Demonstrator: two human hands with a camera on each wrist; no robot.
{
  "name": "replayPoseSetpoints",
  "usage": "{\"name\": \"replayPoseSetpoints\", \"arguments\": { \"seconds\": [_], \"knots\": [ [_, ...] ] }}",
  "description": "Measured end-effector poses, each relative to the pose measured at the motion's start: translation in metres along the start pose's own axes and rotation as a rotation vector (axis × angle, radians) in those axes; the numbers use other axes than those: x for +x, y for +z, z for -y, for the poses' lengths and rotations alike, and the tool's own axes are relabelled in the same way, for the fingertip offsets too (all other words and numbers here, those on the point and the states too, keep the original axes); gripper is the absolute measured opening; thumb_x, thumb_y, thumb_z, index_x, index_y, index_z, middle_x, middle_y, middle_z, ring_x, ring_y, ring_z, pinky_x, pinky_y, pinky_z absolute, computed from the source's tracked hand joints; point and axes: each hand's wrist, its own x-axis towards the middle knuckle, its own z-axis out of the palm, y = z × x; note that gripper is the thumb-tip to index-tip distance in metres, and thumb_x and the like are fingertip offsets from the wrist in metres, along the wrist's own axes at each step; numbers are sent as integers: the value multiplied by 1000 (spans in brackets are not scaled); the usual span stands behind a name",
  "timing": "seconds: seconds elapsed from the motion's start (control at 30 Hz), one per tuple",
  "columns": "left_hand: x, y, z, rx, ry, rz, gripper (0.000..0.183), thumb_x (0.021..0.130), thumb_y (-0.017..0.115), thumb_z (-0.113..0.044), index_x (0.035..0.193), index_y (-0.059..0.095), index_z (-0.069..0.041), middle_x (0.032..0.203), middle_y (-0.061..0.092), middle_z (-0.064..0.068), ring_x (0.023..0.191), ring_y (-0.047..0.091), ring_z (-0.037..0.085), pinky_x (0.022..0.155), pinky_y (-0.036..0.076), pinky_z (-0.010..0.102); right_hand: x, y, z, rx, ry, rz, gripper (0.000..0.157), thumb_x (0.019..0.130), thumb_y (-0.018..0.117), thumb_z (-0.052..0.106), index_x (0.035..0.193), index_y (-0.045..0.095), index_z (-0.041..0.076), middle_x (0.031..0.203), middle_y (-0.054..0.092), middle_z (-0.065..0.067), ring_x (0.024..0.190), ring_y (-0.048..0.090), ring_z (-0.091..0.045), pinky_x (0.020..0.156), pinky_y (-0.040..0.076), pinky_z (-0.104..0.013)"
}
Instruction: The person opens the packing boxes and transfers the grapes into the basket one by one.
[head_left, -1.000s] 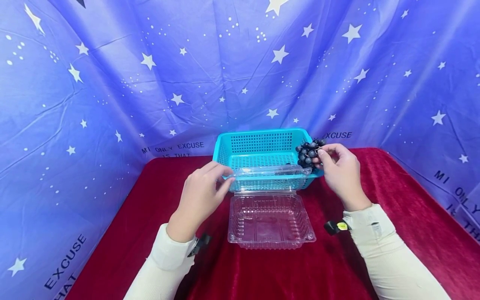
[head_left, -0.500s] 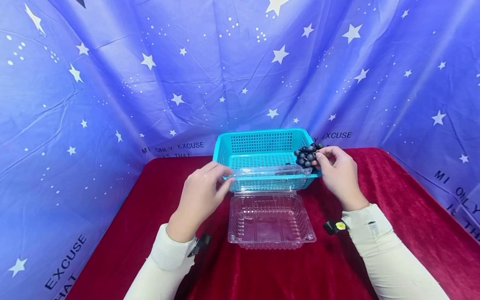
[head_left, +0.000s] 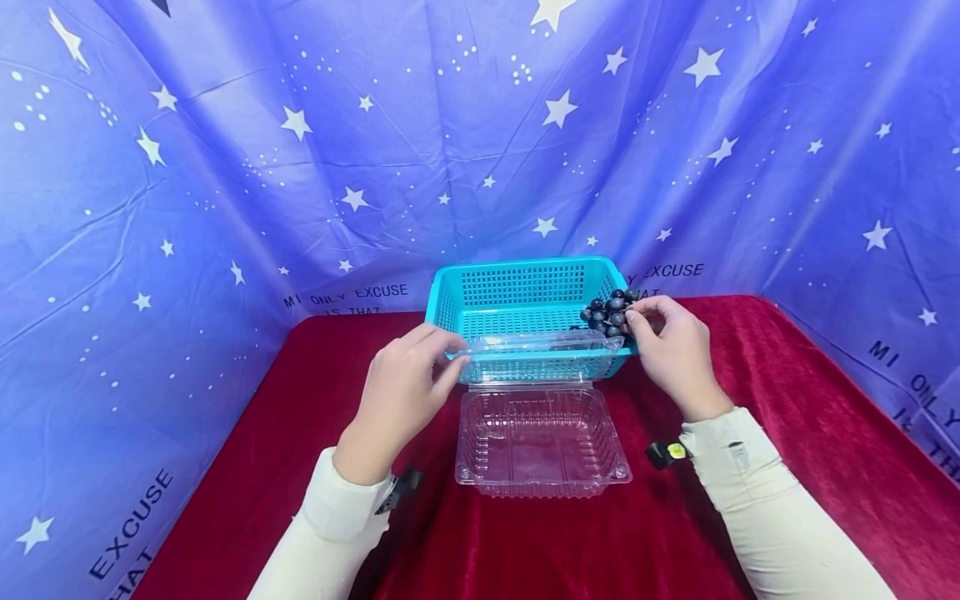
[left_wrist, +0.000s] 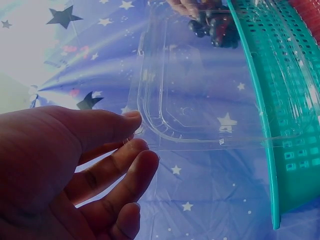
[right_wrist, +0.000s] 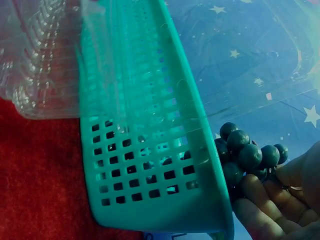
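A bunch of dark grapes [head_left: 606, 313] hangs at the right end of the turquoise basket [head_left: 525, 272], above its rim. My right hand [head_left: 678, 354] pinches the bunch by its stem side; in the right wrist view the grapes [right_wrist: 250, 156] show beside the basket wall [right_wrist: 145, 175]. At the basket's near left corner, my left hand [head_left: 401, 387] pinches the corner of the raised clear lid [left_wrist: 187, 100] between thumb and fingers. That lid belongs to a clear plastic clamshell box [head_left: 536, 442], whose bottom half lies on the table in front of the basket.
The table bears a dark red velvet cloth [head_left: 780, 433]. Behind it hangs a blue curtain [head_left: 420, 150] with white stars. The raised lid stands in front of the basket's near side. Dark grapes partly show through the lid inside the basket.
My right hand has moved slightly left with the grapes, bringing them further over the basket's right end. My left hand and the clamshell box have stayed in place.
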Motion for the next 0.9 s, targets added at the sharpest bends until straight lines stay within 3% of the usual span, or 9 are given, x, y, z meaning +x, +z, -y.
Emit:
{"name": "replayPoseSetpoints", "arguments": {
  "seconds": [0.37,0.9],
  "knots": [
    [0,0,0,2,-1,-2,10,88,83,-16,96,77,-15,87,71,-1,69,67,10,60,53,29,-3,7,-7,-41,-89,36,14,99,69,25,102,76,13,90,76,-6,74,57,-12,69,42,-26],
    [1,0,-1,-1,-4,2,9,88,83,-16,96,77,-14,86,71,-2,69,68,9,59,53,29,-6,16,-14,-86,-101,80,11,97,71,18,103,74,10,89,76,-9,74,64,-23,66,48,-34]
  ]
}}
